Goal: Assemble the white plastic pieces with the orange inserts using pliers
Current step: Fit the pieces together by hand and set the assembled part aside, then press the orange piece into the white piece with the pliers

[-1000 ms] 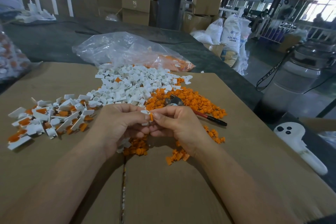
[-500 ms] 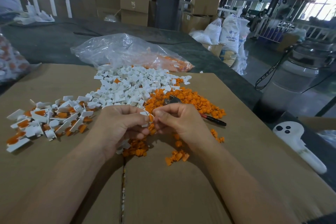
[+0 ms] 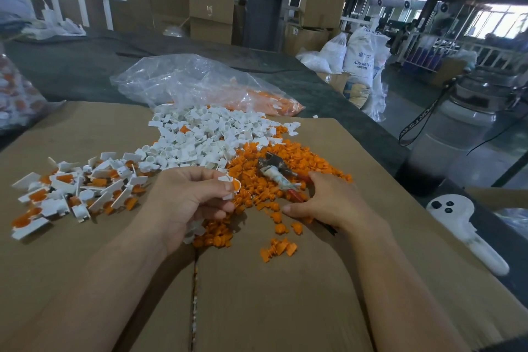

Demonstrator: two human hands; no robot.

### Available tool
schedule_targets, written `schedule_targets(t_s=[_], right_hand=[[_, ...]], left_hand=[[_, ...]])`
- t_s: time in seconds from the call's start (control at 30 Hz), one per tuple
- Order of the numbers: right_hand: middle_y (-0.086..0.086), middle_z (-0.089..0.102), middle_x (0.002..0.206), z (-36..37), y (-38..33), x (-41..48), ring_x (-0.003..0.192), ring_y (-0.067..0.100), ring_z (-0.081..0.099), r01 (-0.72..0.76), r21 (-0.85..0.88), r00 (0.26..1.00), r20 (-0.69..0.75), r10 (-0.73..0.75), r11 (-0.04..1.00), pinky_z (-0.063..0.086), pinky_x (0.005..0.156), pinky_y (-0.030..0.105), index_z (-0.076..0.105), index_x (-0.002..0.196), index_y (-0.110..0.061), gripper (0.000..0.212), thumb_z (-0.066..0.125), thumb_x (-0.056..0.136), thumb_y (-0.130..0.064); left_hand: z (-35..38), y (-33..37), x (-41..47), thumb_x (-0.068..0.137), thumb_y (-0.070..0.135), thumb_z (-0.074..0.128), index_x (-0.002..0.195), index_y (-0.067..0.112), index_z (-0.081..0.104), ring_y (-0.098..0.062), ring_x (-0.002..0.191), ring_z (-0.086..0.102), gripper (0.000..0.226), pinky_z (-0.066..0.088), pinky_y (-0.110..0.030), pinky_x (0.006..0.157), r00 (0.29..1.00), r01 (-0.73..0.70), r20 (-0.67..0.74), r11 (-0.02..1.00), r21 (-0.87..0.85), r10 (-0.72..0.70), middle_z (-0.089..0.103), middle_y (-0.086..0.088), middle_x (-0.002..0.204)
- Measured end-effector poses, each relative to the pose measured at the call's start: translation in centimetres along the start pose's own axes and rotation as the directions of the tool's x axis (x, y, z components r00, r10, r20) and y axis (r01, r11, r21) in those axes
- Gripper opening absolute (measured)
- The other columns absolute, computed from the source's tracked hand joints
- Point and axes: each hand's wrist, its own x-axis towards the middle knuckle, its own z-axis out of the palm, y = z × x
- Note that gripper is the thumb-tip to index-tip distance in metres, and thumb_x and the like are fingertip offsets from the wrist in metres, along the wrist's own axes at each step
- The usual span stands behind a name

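My left hand (image 3: 188,197) pinches a white plastic piece with an orange insert (image 3: 232,184) between thumb and fingertips, above the near edge of the loose orange inserts (image 3: 303,163). My right hand (image 3: 328,203) lies over the red handles of the pliers (image 3: 274,170), index finger above them and thumb below. The pliers' metal head points up-left on the orange heap. A heap of bare white pieces (image 3: 200,134) lies behind my left hand. White pieces fitted with orange inserts (image 3: 71,191) are scattered at the left.
Everything rests on a flattened cardboard sheet (image 3: 257,294) with a seam down its middle. A clear plastic bag (image 3: 194,86) holding orange parts lies behind the heaps. A white handheld controller (image 3: 460,223) sits at the right edge. Sacks and boxes stand beyond the dark table.
My hands have parted: the right hand left the white piece and moved right onto the pliers' handles. The left hand keeps the piece with the insert.
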Motion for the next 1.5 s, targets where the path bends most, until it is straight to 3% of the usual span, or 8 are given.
schedule_targets(t_s=[0.13,0.3,0.43,0.57,0.77,1.0,1.17,1.5], right_hand=[[0.004,0.049,0.109,0.0,-0.4,0.0,0.101,0.022,0.046,-0.012,0.054,0.999,-0.048,0.015,0.998,0.041,0.084,0.037,0.049,0.109,-0.018,0.051,0.068,0.071,-0.047],[0.006,0.050,0.107,0.0,-0.3,0.1,0.097,0.022,0.045,0.041,0.020,0.982,-0.186,-0.037,0.999,0.037,0.086,0.034,0.048,0.109,-0.015,0.032,0.059,0.079,-0.021],[-0.002,0.053,0.108,-0.3,-0.3,-0.2,0.099,0.017,0.049,0.131,0.168,0.924,-0.377,-0.059,0.977,0.037,0.074,0.028,0.048,0.116,-0.021,0.034,0.059,0.084,-0.026],[-0.011,0.050,0.101,-0.5,-1.2,-1.1,0.097,0.008,0.048,0.292,0.232,0.859,-0.489,-0.148,0.928,0.040,0.075,0.027,0.050,0.117,-0.024,0.039,0.062,0.082,-0.038],[-0.004,0.053,0.113,0.2,-2.5,-1.7,0.107,0.014,0.046,0.409,0.133,0.839,-0.445,-0.315,0.903,0.035,0.091,0.027,0.051,0.119,-0.022,0.044,0.064,0.079,-0.033],[-0.007,0.051,0.117,0.4,-2.9,-2.0,0.111,0.013,0.045,0.446,0.171,0.847,-0.399,-0.353,0.878,0.037,0.095,0.031,0.049,0.122,-0.025,0.044,0.063,0.082,-0.037],[-0.005,0.053,0.113,0.5,-3.0,-2.0,0.106,0.013,0.048,0.446,0.217,0.869,-0.337,-0.363,0.868,0.042,0.090,0.032,0.050,0.118,-0.024,0.040,0.062,0.083,-0.039],[-0.011,0.050,0.071,0.5,-3.7,-2.4,0.070,0.013,0.050,0.461,0.209,0.873,-0.277,-0.400,0.862,0.042,0.060,0.031,0.055,0.100,-0.023,0.019,0.057,0.088,-0.037]], left_hand=[[-0.1,-0.1,0.1,0.071,-0.006,0.064,0.070,0.000,0.062,-0.016,0.046,0.062,0.007,0.050,-0.019,0.042,1.000,-0.009,0.027,1.000,0.007,0.009,0.064,-0.010,0.055],[-0.1,-0.4,0.3,0.078,-0.008,0.060,0.073,-0.001,0.059,-0.014,0.050,0.064,0.009,0.051,-0.018,0.045,0.999,-0.044,0.023,0.999,0.014,0.044,0.064,-0.008,0.054],[0.0,-0.5,0.4,0.079,-0.007,0.059,0.073,0.003,0.059,-0.013,0.052,0.065,0.011,0.051,-0.018,0.046,0.994,-0.110,-0.017,0.994,-0.003,0.110,0.065,-0.002,0.054],[0.1,-0.5,0.7,0.081,-0.006,0.060,0.073,0.006,0.060,-0.014,0.054,0.065,0.014,0.053,-0.020,0.048,0.977,-0.192,-0.103,0.980,-0.060,0.185,0.065,-0.003,0.057],[0.5,-0.4,1.2,0.081,-0.003,0.059,0.074,0.008,0.059,-0.009,0.050,0.064,0.013,0.049,-0.017,0.043,0.951,-0.276,-0.171,0.955,-0.105,0.256,0.065,-0.002,0.056],[0.4,-0.6,1.8,0.082,-0.003,0.059,0.073,0.009,0.059,-0.006,0.051,0.064,0.015,0.052,-0.018,0.049,0.924,-0.343,-0.203,0.937,-0.060,0.325,0.067,0.003,0.055],[0.2,-0.8,1.9,0.082,-0.003,0.058,0.072,0.010,0.059,-0.007,0.052,0.064,0.016,0.052,-0.017,0.049,0.919,-0.362,-0.190,0.930,-0.061,0.346,0.068,0.003,0.057],[0.5,-1.0,1.9,0.083,-0.005,0.056,0.069,0.009,0.056,-0.007,0.051,0.063,0.020,0.052,-0.017,0.050,0.909,-0.393,-0.196,0.913,-0.108,0.368,0.065,0.006,0.054]])
